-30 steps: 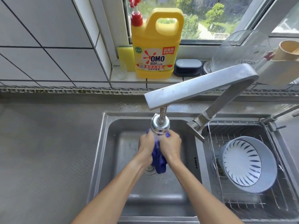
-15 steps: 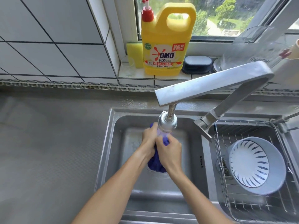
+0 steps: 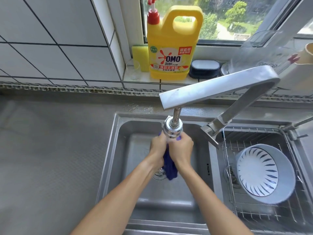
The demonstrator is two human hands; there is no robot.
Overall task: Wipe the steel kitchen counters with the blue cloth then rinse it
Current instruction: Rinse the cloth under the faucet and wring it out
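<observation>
The blue cloth (image 3: 169,165) is bunched between both hands over the left sink basin (image 3: 133,150), its lower end hanging down above the drain. My left hand (image 3: 158,146) and my right hand (image 3: 182,149) are both clenched on it, pressed close together. They sit directly beneath the faucet's round spray head (image 3: 172,128), and water falls onto the cloth where the hands meet. The steel counter (image 3: 50,158) stretches away to the left of the sink.
The flat steel faucet arm (image 3: 216,87) reaches over the basin from the right. A wire rack (image 3: 254,216) in the right basin holds a grey-blue bowl (image 3: 265,173). On the window sill stand a yellow detergent jug (image 3: 171,46), a sponge (image 3: 139,56), a small glass (image 3: 133,69) and a dark soap box (image 3: 204,68).
Both hands have kept working the cloth under the spray head, shifting against each other; the right hand came level with the left. The camera view drifted slightly.
</observation>
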